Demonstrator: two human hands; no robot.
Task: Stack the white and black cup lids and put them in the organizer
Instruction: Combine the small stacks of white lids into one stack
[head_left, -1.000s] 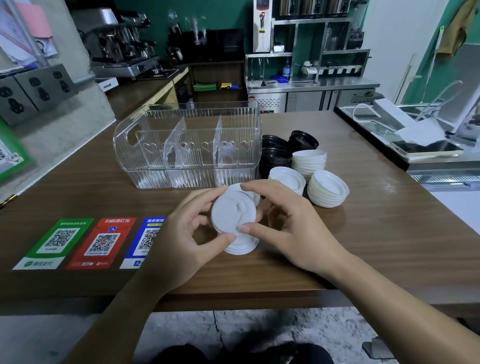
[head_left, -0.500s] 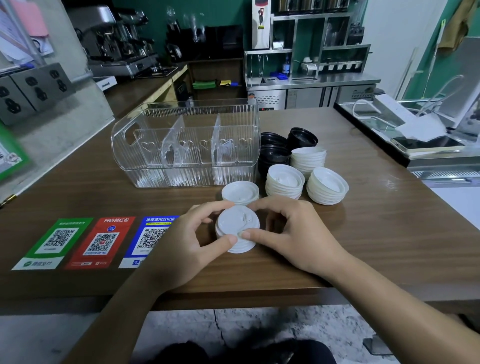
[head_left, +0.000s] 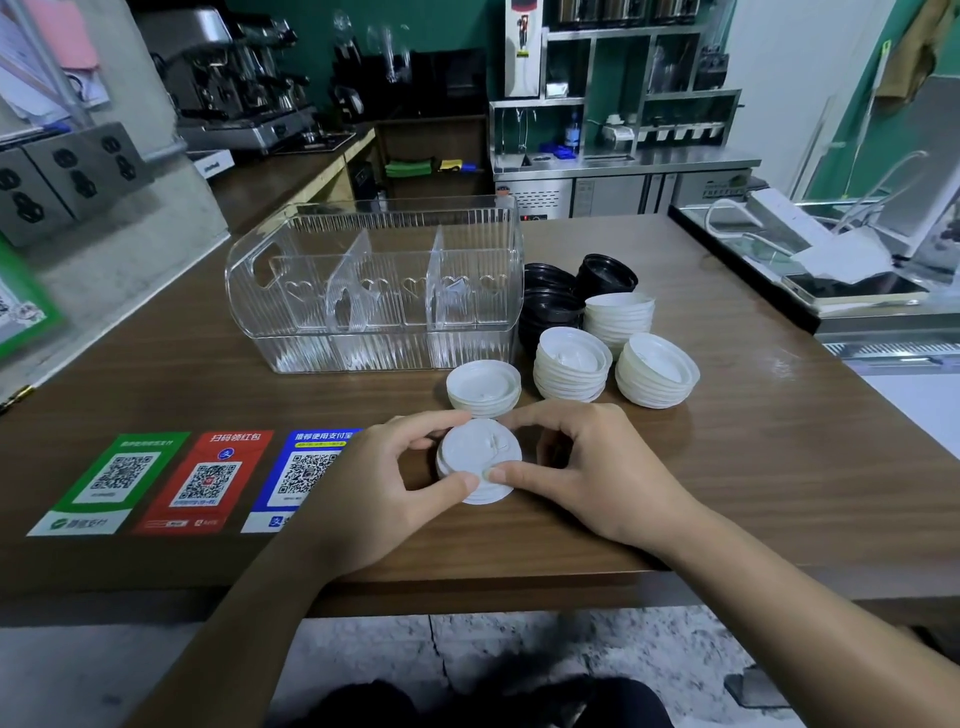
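A short stack of white lids (head_left: 478, 457) lies on the wooden table near its front edge. My left hand (head_left: 384, 483) holds it from the left, thumb and forefinger curled round its rim. My right hand (head_left: 587, 473) pinches it from the right in the same way. Behind it sit more white lid stacks (head_left: 484, 387) (head_left: 571, 369) (head_left: 655, 375) (head_left: 618, 314). Black lid stacks (head_left: 550, 306) (head_left: 605, 275) stand further back. The clear plastic organizer (head_left: 374, 291), with two dividers, stands behind and to the left with nothing in its compartments.
Three QR code stickers (head_left: 197, 480) lie flat on the table at the left. A raised counter with a phone (head_left: 852, 291) and papers borders the table's right side. A wall with sockets (head_left: 67, 176) runs along the left.
Both hands lowered the white stack, which a second ago was tilted up, flat onto the table. Over the last half second the hands and stack have hardly moved.
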